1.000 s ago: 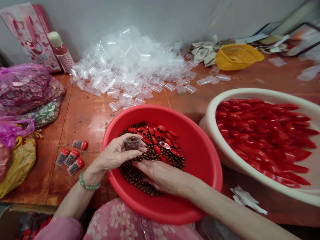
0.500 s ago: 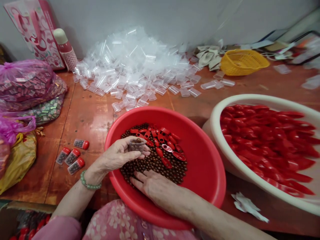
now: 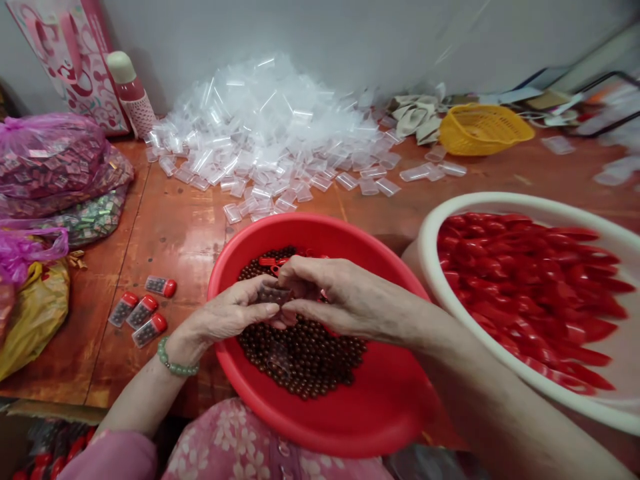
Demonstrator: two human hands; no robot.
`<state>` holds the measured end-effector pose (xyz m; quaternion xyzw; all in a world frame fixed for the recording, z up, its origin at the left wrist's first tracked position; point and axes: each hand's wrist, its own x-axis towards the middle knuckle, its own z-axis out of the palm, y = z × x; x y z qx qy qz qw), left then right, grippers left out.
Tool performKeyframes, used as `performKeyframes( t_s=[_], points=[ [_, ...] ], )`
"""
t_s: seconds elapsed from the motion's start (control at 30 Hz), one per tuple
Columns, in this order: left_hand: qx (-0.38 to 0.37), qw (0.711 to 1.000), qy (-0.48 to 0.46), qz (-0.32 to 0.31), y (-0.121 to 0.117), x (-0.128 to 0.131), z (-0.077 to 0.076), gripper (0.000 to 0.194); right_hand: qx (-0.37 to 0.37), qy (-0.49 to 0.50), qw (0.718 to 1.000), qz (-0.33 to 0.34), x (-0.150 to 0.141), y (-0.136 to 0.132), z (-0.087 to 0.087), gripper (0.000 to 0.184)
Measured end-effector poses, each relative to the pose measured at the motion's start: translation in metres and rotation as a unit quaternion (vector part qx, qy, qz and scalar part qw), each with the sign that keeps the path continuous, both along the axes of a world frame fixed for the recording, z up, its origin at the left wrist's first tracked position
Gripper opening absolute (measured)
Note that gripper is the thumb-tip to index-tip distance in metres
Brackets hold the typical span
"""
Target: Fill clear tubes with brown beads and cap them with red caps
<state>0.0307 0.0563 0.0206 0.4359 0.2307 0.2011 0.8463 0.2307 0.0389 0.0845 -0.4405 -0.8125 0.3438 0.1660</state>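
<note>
Over the red basin (image 3: 395, 393), my left hand (image 3: 227, 312) is closed around a small clear plastic container (image 3: 273, 294) with dark balls inside. My right hand (image 3: 345, 293) meets it at the container's end, fingers curled; anything in them is hidden. Below both hands, a heap of round brown balls (image 3: 310, 363) covers part of the basin floor. Some red plastic scoops (image 3: 270, 261) lie on the balls, mostly hidden behind my right hand. On the table to the left rest several filled clear containers with red caps (image 3: 150, 330).
A white basin (image 3: 430, 233) of red scoops (image 3: 530, 293) stands at the right. Clear empty containers (image 3: 280, 133) are piled by the wall. Filled plastic bags (image 3: 60, 160), a bottle (image 3: 131, 93) and a patterned bag (image 3: 65, 60) sit left; a yellow basket (image 3: 485, 130) is at back right.
My right hand has risen from the brown balls to the container in my left hand. It now covers most of the scoops in the red basin. My left hand stays nearly in place.
</note>
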Motion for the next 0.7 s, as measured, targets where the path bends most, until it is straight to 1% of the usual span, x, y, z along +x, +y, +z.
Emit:
performKeyframes(
  t_s=[0.1,0.17,0.23,0.27,0.4,0.47,0.5,0.53,0.6,0.63,0.67,0.7],
  points=[
    [0.005,1.0,-0.008,-0.015,0.001,0.0,0.0,0.036,-0.033,0.019,0.999,0.017,-0.003,0.007,-0.003,0.007],
    [0.013,0.999,-0.01,-0.032,0.002,-0.001,0.0,0.034,-0.059,0.03,0.997,0.04,-0.003,0.01,-0.003,0.007],
    [0.009,0.999,-0.002,-0.035,0.003,-0.001,0.0,0.033,-0.069,0.025,0.996,0.052,-0.003,0.011,-0.004,0.004],
    [0.004,0.999,0.001,-0.032,0.003,-0.001,0.0,0.033,-0.068,0.021,0.996,0.048,-0.002,0.012,-0.005,0.008],
    [0.0,1.0,-0.007,0.001,0.002,0.001,0.0,0.031,-0.066,0.043,0.997,0.003,0.005,0.009,-0.007,0.015],
    [0.01,0.999,-0.004,0.041,0.003,0.003,0.001,0.031,-0.09,0.05,0.995,-0.001,0.013,0.007,-0.009,0.015],
    [0.016,0.998,0.003,0.065,0.003,0.003,0.002,0.03,-0.1,0.035,0.994,0.0,0.017,0.006,-0.01,0.015],
    [0.019,0.996,0.011,0.087,0.003,0.004,0.002,0.029,-0.106,0.001,0.994,0.001,0.022,0.004,-0.014,0.017],
    [0.021,0.993,0.024,0.116,0.004,0.006,0.003,0.026,-0.108,-0.122,0.987,-0.001,0.029,0.001,-0.024,0.016],
    [0.021,0.992,0.029,0.123,0.004,0.007,0.003,0.024,-0.107,-0.202,0.974,-0.011,0.032,0.0,-0.031,0.013],
    [0.021,0.991,0.033,0.127,0.004,0.007,0.004,0.024,-0.114,-0.28,0.953,-0.02,0.033,-0.002,-0.039,0.01],
    [0.024,0.991,0.037,0.129,0.004,0.007,0.004,0.024,-0.119,-0.341,0.932,-0.038,0.033,-0.004,-0.047,0.011]
  ],
)
